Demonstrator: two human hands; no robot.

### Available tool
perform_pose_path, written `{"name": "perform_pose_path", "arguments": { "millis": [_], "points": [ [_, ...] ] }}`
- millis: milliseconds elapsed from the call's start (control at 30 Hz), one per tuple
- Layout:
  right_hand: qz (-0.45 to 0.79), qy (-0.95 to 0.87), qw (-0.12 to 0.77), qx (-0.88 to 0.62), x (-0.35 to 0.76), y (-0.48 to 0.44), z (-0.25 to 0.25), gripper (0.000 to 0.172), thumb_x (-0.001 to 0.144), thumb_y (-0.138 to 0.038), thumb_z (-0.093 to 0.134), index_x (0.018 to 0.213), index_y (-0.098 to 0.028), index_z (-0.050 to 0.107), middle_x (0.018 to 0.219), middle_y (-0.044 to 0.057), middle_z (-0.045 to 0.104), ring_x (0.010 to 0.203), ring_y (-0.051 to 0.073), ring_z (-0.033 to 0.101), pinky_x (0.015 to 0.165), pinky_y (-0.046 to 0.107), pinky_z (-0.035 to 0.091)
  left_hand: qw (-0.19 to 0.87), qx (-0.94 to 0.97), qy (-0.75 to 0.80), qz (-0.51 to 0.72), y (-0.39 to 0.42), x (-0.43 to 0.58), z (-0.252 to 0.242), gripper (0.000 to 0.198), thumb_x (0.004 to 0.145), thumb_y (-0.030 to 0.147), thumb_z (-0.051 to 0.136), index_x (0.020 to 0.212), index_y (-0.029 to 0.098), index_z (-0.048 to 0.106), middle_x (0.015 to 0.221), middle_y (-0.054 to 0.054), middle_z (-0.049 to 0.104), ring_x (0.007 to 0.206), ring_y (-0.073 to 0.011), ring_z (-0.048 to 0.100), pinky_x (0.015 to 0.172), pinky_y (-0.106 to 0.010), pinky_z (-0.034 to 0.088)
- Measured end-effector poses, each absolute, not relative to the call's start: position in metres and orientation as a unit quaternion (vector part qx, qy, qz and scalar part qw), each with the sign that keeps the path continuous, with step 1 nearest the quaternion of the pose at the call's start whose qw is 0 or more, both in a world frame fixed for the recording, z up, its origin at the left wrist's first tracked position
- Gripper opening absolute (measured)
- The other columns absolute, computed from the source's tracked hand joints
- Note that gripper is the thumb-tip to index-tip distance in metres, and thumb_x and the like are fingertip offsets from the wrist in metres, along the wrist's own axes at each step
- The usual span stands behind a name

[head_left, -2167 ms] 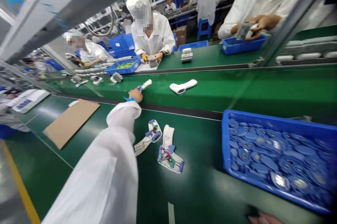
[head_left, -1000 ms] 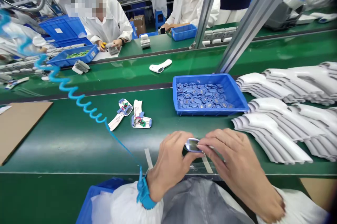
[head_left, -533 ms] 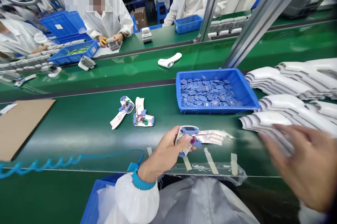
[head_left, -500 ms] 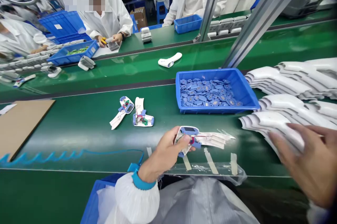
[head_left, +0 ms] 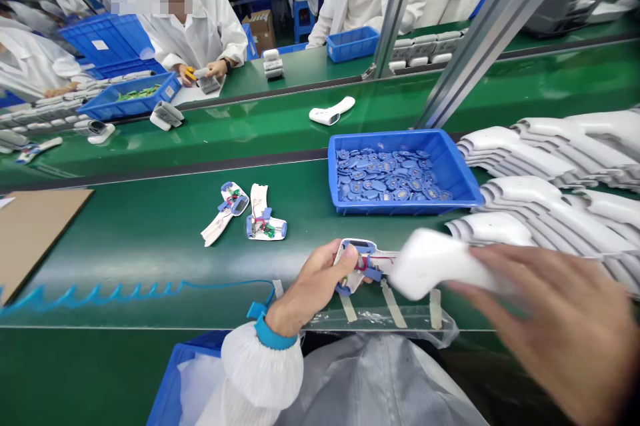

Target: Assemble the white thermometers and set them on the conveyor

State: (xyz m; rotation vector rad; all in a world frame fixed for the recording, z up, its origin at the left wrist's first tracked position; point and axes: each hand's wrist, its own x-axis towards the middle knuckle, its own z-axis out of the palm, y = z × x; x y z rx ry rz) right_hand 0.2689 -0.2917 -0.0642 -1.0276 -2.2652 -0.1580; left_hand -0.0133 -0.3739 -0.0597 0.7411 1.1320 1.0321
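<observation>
Exposing wiring (head_left: 361,263), prob. for access, open housing (head_left: 371,271) is gripped in L hand (head_left: 316,277); white shell (head_left: 429,266) is held in R hand (head_left: 555,309).

I'm at a factory assembly line: a long green belt (head_left: 250,126) crosses ahead at twelve o'clock, a co-worker (head_left: 215,19) in a white coat works opposite at eleven, a bin (head_left: 400,208) of small blue parts (head_left: 375,176) sits at one, and stacked white shells (head_left: 530,196) lie at two.
</observation>
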Motion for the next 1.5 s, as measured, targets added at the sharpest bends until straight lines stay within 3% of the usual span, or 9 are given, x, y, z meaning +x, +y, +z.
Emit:
{"name": "perform_pose_path", "arguments": {
  "millis": [167, 300, 467, 600, 667, 767, 933, 1267, 1500],
  "points": [
    [-0.083, -0.912, 0.261, -0.305, 0.192, -0.332, -0.039, 0.018, 0.099, -0.026, 0.060, 0.115, -0.022, 0.065, 0.104, 0.005, 0.076, 0.092, 0.025, 0.067, 0.086, 0.046, 0.042, 0.658, 0.336, 0.483, 0.470, -0.377, -0.014, -0.070, 0.054, 0.084, 0.062, 0.071, 0.110, 0.014, 0.065, 0.094, -0.005, 0.064, 0.081, -0.0148, 0.056, 0.068, -0.023, 0.043],
    [-0.083, -0.915, 0.252, -0.304, 0.182, -0.330, -0.049, 0.028, 0.100, -0.035, 0.059, 0.121, -0.018, 0.062, 0.111, 0.008, 0.074, 0.096, 0.026, 0.067, 0.087, 0.047, 0.043, 0.640, 0.353, 0.511, 0.452, -0.379, -0.015, -0.075, 0.049, 0.080, 0.053, 0.079, 0.105, 0.013, 0.064, 0.084, -0.002, 0.060, 0.070, -0.0120, 0.051, 0.060, -0.023, 0.039],
    [0.188, -0.890, 0.229, -0.347, 0.191, -0.318, -0.064, 0.034, 0.101, -0.048, 0.050, 0.123, -0.024, 0.059, 0.110, 0.008, 0.072, 0.092, 0.025, 0.068, 0.072, 0.038, 0.053, 0.551, 0.436, 0.564, 0.433, -0.382, -0.016, -0.068, 0.040, 0.086, 0.049, 0.072, 0.109, 0.017, 0.065, 0.088, -0.001, 0.060, 0.074, -0.0123, 0.050, 0.063, -0.024, 0.039],
    [0.346, -0.809, 0.275, -0.388, 0.163, -0.313, -0.050, 0.027, 0.099, -0.046, 0.053, 0.114, -0.027, 0.065, 0.107, 0.005, 0.072, 0.091, 0.020, 0.069, 0.071, 0.031, 0.054, 0.472, 0.467, 0.638, 0.391, -0.381, -0.014, -0.058, 0.037, 0.077, 0.047, 0.080, 0.088, 0.018, 0.059, 0.074, 0.005, 0.056, 0.066, -0.0105, 0.045, 0.057, -0.024, 0.033],
    [0.321, -0.794, 0.308, -0.415, 0.138, -0.313, -0.041, 0.030, 0.099, -0.046, 0.054, 0.085, -0.023, 0.065, 0.081, 0.001, 0.068, 0.071, 0.015, 0.063, 0.064, 0.028, 0.048, 0.441, 0.492, 0.640, 0.391, -0.380, -0.012, -0.053, 0.033, 0.075, 0.038, 0.080, 0.089, 0.019, 0.057, 0.078, 0.004, 0.062, 0.068, -0.0118, 0.051, 0.059, -0.024, 0.036],
    [0.220, -0.811, 0.346, -0.416, 0.109, -0.314, -0.040, 0.046, 0.100, -0.043, 0.052, 0.060, -0.021, 0.045, 0.058, -0.003, 0.047, 0.053, 0.010, 0.043, 0.056, 0.028, 0.034, 0.431, 0.564, 0.611, 0.351, -0.379, -0.010, -0.050, 0.018, 0.081, 0.027, 0.068, 0.096, 0.019, 0.061, 0.086, -0.001, 0.071, 0.070, -0.0157, 0.060, 0.061, -0.026, 0.040],
    [0.119, -0.830, 0.406, -0.364, 0.099, -0.313, -0.050, 0.049, 0.102, -0.032, 0.049, 0.056, -0.020, 0.038, 0.054, -0.003, 0.040, 0.052, 0.009, 0.040, 0.055, 0.029, 0.030, 0.293, 0.645, 0.659, 0.252, -0.381, -0.009, -0.055, 0.023, 0.080, 0.026, 0.061, 0.100, 0.014, 0.064, 0.083, -0.012, 0.074, 0.065, -0.0268, 0.067, 0.059, -0.034, 0.040],
    [0.131, -0.822, 0.426, -0.354, 0.097, -0.320, -0.043, 0.051, 0.101, -0.031, 0.047, 0.052, -0.022, 0.033, 0.050, -0.003, 0.037, 0.048, 0.010, 0.036, 0.053, 0.031, 0.028, 0.236, 0.685, 0.661, 0.195, -0.386, -0.012, -0.057, 0.034, 0.082, 0.032, 0.062, 0.109, 0.011, 0.063, 0.083, -0.016, 0.075, 0.070, -0.0343, 0.071, 0.063, -0.039, 0.047],
    [0.123, -0.832, 0.388, -0.378, 0.097, -0.320, -0.036, 0.051, 0.100, -0.037, 0.052, 0.055, -0.021, 0.036, 0.052, -0.003, 0.039, 0.050, 0.009, 0.039, 0.053, 0.030, 0.028, 0.314, 0.642, 0.625, 0.313, -0.389, -0.016, -0.058, 0.022, 0.087, 0.030, 0.060, 0.105, 0.018, 0.062, 0.094, -0.008, 0.076, 0.077, -0.0247, 0.072, 0.063, -0.030, 0.047]
  ]
}}
